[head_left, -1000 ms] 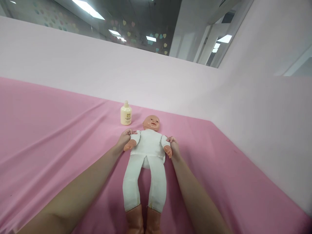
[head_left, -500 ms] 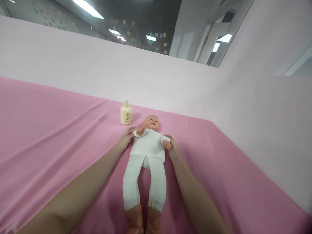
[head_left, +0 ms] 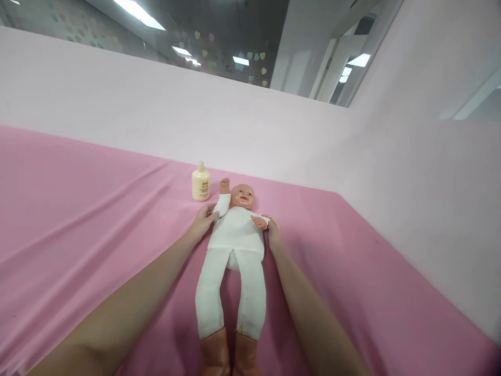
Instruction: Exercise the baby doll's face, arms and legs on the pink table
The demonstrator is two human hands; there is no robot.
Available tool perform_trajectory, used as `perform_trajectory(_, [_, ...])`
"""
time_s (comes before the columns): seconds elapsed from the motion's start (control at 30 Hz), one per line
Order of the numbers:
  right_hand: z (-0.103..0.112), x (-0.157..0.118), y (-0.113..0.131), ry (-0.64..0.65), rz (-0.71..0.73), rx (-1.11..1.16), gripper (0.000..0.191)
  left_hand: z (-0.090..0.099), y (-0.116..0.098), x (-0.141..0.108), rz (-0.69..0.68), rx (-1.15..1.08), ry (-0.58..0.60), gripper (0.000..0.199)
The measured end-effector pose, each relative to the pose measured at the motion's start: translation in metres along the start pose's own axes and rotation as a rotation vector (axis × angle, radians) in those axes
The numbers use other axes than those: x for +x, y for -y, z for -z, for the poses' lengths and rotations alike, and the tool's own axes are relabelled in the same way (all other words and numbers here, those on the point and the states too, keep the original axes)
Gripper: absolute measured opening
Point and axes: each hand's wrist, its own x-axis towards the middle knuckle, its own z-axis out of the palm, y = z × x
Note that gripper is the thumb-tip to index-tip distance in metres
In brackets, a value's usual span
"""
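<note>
A baby doll in white clothing lies on its back on the pink sheet, head away from me. My left hand is closed round the doll's arm on the left, near the elbow; that arm points up beside the head, its fist above the sleeve. My right hand grips the doll's other arm at the right side, and that arm is bent across the chest. Some fingers of both hands are hidden behind the sleeves.
A cream-coloured bottle stands upright on the sheet, left of the doll's head. A pale wall borders the sheet at the back and right, with a window above it.
The doll's left-side arm has swung up beside its head. Its right-side forearm has moved inward and slightly up over the chest. Both my hands have stayed at the arms.
</note>
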Motion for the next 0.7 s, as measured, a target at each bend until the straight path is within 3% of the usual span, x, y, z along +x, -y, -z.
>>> perform_trajectory(0.33, [-0.004,-0.013,0.015,-0.039,-0.01,-0.017,0.022,-0.001,-0.003,-0.003,-0.029,0.114,-0.043,0.051])
perform_trajectory(0.7, [-0.002,-0.013,0.014,-0.058,0.009,-0.061,0.026,0.002,0.003,0.0,-0.058,0.175,-0.087,0.044])
